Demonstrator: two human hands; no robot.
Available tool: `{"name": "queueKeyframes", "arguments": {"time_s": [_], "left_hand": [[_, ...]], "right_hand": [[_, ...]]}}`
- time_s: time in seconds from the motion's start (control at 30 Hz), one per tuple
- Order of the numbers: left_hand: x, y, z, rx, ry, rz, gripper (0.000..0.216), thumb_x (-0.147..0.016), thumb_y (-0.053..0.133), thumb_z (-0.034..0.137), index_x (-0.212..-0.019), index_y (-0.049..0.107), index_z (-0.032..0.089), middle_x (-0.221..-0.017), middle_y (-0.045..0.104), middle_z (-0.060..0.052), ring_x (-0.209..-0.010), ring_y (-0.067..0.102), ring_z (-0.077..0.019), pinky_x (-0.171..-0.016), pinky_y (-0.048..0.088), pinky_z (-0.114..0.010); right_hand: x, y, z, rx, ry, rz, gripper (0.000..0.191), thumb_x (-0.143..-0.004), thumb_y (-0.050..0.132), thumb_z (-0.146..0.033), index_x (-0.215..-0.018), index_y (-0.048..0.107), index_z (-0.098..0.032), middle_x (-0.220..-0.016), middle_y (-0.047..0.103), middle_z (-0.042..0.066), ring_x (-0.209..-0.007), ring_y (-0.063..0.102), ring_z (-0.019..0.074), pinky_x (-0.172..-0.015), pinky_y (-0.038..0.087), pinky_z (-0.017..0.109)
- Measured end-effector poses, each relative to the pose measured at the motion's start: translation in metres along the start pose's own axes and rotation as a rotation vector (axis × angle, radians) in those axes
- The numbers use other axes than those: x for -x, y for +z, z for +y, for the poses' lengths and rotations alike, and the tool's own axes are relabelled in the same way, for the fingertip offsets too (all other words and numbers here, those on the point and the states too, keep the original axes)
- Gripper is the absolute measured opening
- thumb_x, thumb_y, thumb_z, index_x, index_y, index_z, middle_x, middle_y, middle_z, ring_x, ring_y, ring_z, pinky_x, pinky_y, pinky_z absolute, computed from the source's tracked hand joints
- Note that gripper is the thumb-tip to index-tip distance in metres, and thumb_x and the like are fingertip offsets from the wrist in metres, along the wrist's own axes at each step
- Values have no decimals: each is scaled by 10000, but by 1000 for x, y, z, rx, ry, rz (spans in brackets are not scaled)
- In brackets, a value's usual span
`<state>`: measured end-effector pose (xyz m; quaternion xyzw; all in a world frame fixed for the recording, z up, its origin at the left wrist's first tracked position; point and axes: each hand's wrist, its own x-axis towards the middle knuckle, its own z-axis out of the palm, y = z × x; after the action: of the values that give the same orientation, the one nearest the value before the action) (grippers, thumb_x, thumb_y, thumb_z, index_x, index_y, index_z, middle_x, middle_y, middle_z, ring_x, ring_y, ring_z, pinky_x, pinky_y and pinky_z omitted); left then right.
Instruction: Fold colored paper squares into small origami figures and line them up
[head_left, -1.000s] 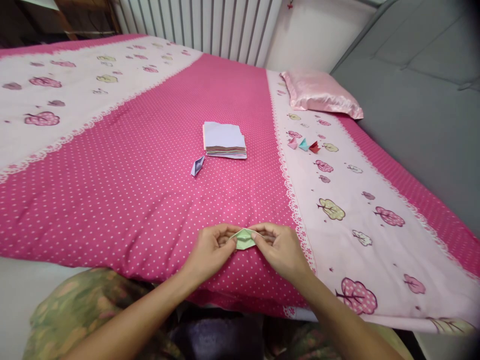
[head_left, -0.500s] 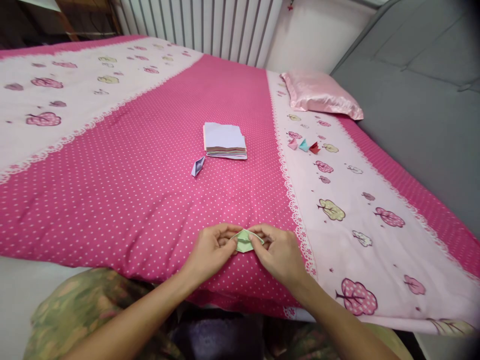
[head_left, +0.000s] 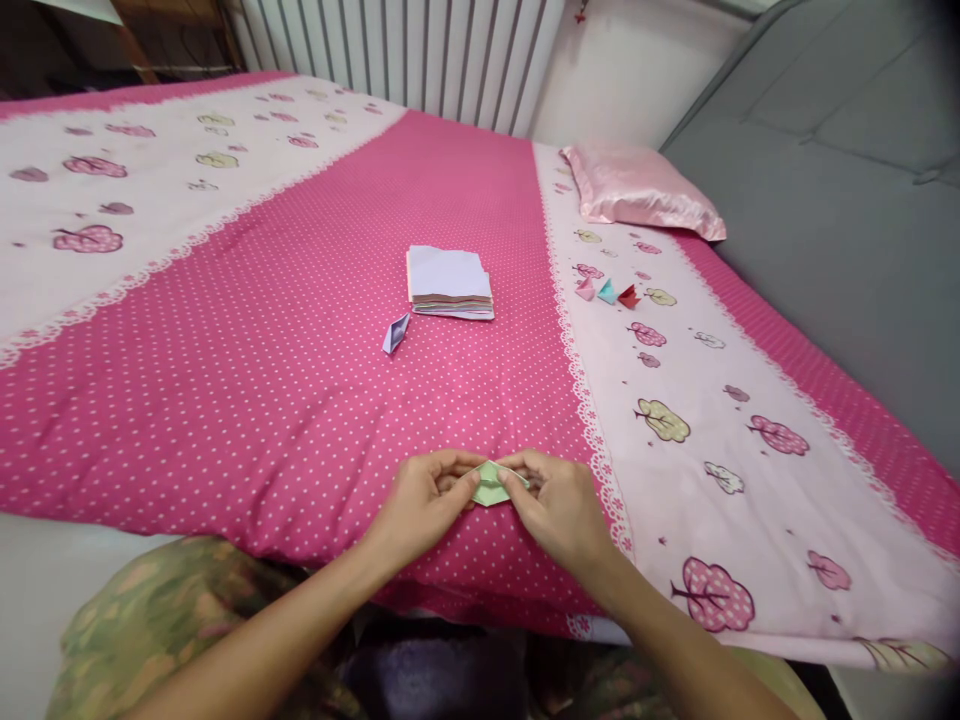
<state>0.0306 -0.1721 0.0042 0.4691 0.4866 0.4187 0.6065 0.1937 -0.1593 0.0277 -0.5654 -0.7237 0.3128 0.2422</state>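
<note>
A small piece of folded light-green paper [head_left: 490,492] is held low over the front of the bed, its shape like a flat boat with pointed ends. My left hand [head_left: 426,500] pinches its left end between thumb and fingers. At the other end my right hand [head_left: 556,503] grips it the same way, thumb on top. Both thumbs press near the middle fold, and the fingers behind hide part of the back. Farther off lies a folded purple paper boat [head_left: 396,334], beside a stack of coloured paper sheets [head_left: 450,275].
On the white band to the right sit three small folded papers: pink [head_left: 585,288], light blue [head_left: 607,291] and red [head_left: 628,296]. A pink satin pillow [head_left: 641,188] rests at the back, near the grey headboard [head_left: 817,170]. The polka-dot bedspread [head_left: 300,400] covers the bed.
Both thumbs have shifted very slightly on the green paper, the left one a little toward its middle. The other papers have stayed in place.
</note>
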Motion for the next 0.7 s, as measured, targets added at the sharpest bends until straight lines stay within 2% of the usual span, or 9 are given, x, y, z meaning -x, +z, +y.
{"name": "queueKeyframes", "arguments": {"time_s": [0.17,0.33,0.43,0.57,0.63,0.7], "left_hand": [[0,1,2,40,10,-11,307,-762,612,319,-981,624,104,-898,698,-100,-788,651,-177,-703,500,-272],[-2,-2,3,-58,-43,113,408,-751,606,407,-994,611,79,-773,688,-98,-579,604,-150,-541,474,-256],[-4,-5,2,-199,-15,204,407,-752,599,436,-974,636,96,-656,664,-63,-478,544,-128,-464,420,-235],[-4,-9,0,-280,55,292,375,-768,577,439,-950,656,120,-714,672,-62,-459,519,-112,-449,394,-229],[-3,-9,0,-294,67,327,367,-778,564,427,-961,651,121,-680,657,-48,-455,506,-110,-444,382,-225],[-2,-9,2,-328,79,346,342,-785,556,401,-960,646,121,-637,636,-33,-460,497,-111,-440,370,-219]], "right_hand": [[-3,-4,0,-48,4,-27,244,-849,478,-258,-986,666,-183,-826,721,51,-714,671,188,-651,501,276],[-5,-10,-3,-26,7,-82,295,-898,406,-302,-1022,646,-183,-792,717,45,-708,668,193,-660,494,296],[-6,-15,-3,37,-22,-85,299,-902,401,-321,-1031,645,-207,-867,715,46,-766,664,209,-694,493,321],[-5,-23,-1,50,-27,-88,287,-893,403,-249,-1075,623,-217,-878,712,37,-728,671,187,-718,502,330],[-5,-27,-1,35,-53,-107,302,-877,396,-178,-1075,619,-220,-912,703,34,-713,673,167,-726,511,326],[-5,-30,-2,47,-144,-127,329,-839,411,-108,-1056,629,-223,-1025,675,41,-845,663,174,-799,503,335]]}}
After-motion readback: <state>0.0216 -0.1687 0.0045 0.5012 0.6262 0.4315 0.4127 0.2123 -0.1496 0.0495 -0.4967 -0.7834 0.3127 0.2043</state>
